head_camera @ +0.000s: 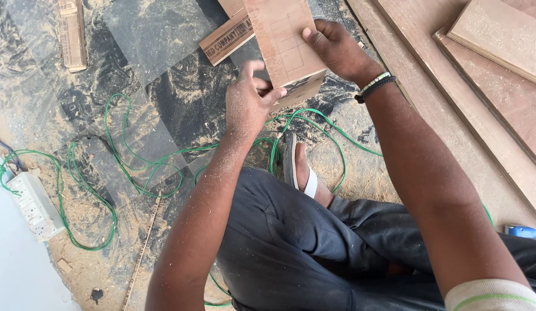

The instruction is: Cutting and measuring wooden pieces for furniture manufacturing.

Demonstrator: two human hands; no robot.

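Dark stone floor (164, 34), dusted all over with pale sawdust. Green cable (115, 155) looping across it in tangles, running to a white power strip (35, 205) at the left edge. Long plywood sheets (498, 115) stacked along the right, flat and sawdust-speckled; a thin wood strip (142, 253) lying lower left; a small offcut (227, 37) near the top, another (72, 31) at upper left.

Held above the floor, top centre: a flat rectangular board (285, 43), reddish-brown, smooth-faced, marked with faint pencil lines (a grid of sorts), its near end cut square and showing a darker edge.

Left hand (248, 103) raised from below, dusty, fingers curled and pinching the board's near corner, thumb on top. Right hand (337, 49) reaching in from the right, wrist banded with 2 bracelets (374, 85), fingers wrapped around the board's right edge, thumb pressed on its face. Sandal (299, 170) on a foot below, legs in dark trousers (302, 247).
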